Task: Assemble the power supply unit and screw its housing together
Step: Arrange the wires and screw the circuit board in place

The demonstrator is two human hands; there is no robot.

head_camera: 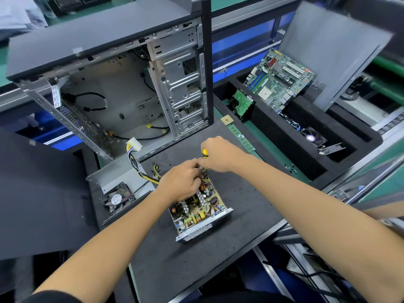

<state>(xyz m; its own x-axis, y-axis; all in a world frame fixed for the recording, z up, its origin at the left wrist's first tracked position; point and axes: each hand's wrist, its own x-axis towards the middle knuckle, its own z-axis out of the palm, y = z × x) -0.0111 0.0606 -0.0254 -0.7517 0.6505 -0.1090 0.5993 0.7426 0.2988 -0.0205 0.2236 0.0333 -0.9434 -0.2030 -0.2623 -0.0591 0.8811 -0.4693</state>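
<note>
Likely stiff sheet steel round a fragile board, so best held by the tray walls, never the components. Open power supply unit (200,212) on the bench (240,200), yellowish board bare, fan cover (119,190) just beside. Left hand (181,182) curled over its far end, grip unclear; right hand (218,155) gripping a yellow-handled screwdriver (205,153)

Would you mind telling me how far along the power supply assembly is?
Done: the circuit board sits in the housing base. In hand: the right hand grips a yellow screwdriver at the base's far end while the left hand steadies there. Left: the fan cover lies apart, not yet fitted or screwed.
</note>
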